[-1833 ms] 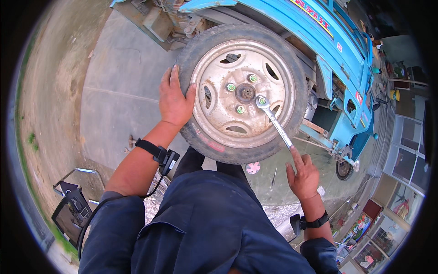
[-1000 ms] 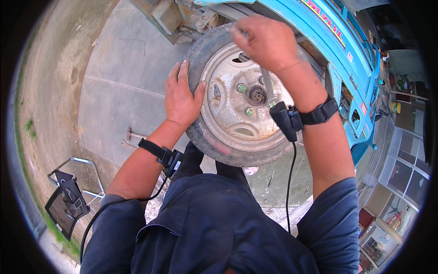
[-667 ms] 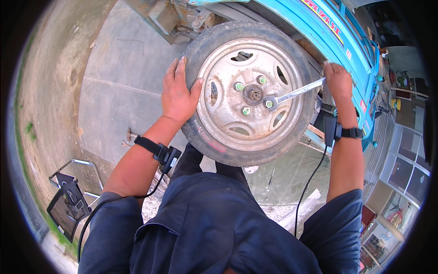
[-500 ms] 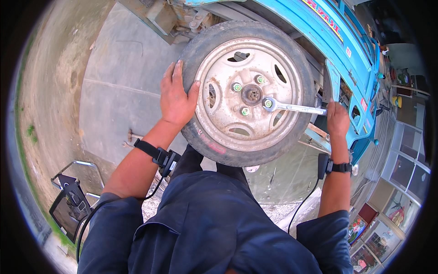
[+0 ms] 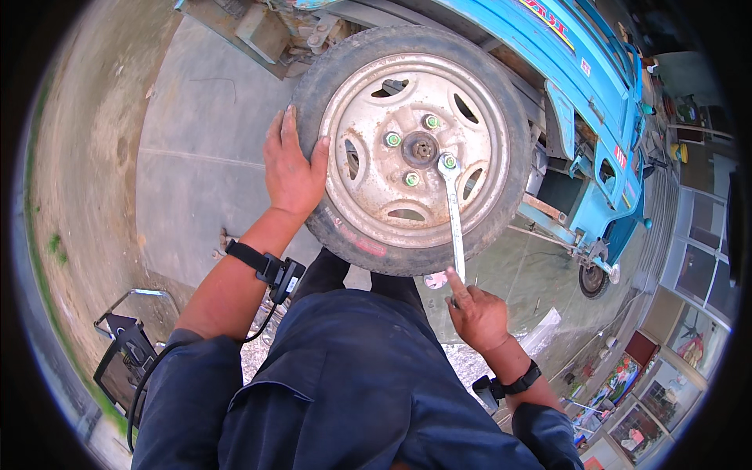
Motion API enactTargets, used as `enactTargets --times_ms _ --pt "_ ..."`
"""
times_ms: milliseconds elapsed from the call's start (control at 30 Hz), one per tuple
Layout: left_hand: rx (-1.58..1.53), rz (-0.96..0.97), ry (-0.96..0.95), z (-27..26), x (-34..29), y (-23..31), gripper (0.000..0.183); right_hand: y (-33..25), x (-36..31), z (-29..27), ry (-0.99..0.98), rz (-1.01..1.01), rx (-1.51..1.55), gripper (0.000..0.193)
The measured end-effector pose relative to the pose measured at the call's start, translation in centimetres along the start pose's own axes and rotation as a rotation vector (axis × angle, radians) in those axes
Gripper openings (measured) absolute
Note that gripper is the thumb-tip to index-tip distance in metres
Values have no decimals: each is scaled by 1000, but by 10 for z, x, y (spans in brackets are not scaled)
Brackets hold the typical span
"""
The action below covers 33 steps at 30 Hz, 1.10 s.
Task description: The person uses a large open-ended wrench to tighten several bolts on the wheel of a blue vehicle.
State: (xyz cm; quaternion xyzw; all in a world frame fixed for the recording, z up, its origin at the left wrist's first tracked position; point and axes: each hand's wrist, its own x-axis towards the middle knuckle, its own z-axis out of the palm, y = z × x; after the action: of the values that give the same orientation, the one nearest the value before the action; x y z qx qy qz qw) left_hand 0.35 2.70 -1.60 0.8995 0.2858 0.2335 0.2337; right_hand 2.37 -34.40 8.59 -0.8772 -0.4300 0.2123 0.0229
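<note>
A dusty, pale metal wheel (image 5: 380, 188) with a black tyre (image 5: 489, 207) stands before me, mounted on a hub (image 5: 421, 149). Several nuts with green marks ring the hub. My left hand (image 5: 296, 174) lies against the tyre's left side, fingers stretched out and thumb toward the rim. A combination wrench (image 5: 454, 219) has its ring end over the lower right nut, and its shank points down toward me. By the wrench's lower end is my right hand (image 5: 479, 317). Its index finger reaches up to the handle, while the other fingers are loosely bent and not wrapped around it.
A blue vehicle body (image 5: 540, 70) rises behind the wheel and to its right. On the ground at left lie a hammer (image 5: 225, 239) and a black, metal-framed object (image 5: 125, 356). A smaller wheel (image 5: 593, 280) shows at right, near the glazed building front (image 5: 697, 270).
The wrench has swung clockwise from pointing right to pointing down toward me. My right hand has come down and left with it, loosening from the handle. My left hand stays on the tyre.
</note>
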Motion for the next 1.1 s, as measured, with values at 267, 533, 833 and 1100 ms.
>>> enactTargets --times_ms 267,533,833,1100 --pt "4 -38 -33 -2 -1 5 69 -21 45 -29 -191 -330 -233 33" --pt "14 -52 -3 -3 -8 5 70 -15 68 -65 -30 -606 -191 13" --pt "20 -56 1 -1 -8 6 72 -9 91 -50 -49 -869 -48 13" --pt "35 -67 11 0 -24 11 73 -67 156 -62 332 -839 228 20"
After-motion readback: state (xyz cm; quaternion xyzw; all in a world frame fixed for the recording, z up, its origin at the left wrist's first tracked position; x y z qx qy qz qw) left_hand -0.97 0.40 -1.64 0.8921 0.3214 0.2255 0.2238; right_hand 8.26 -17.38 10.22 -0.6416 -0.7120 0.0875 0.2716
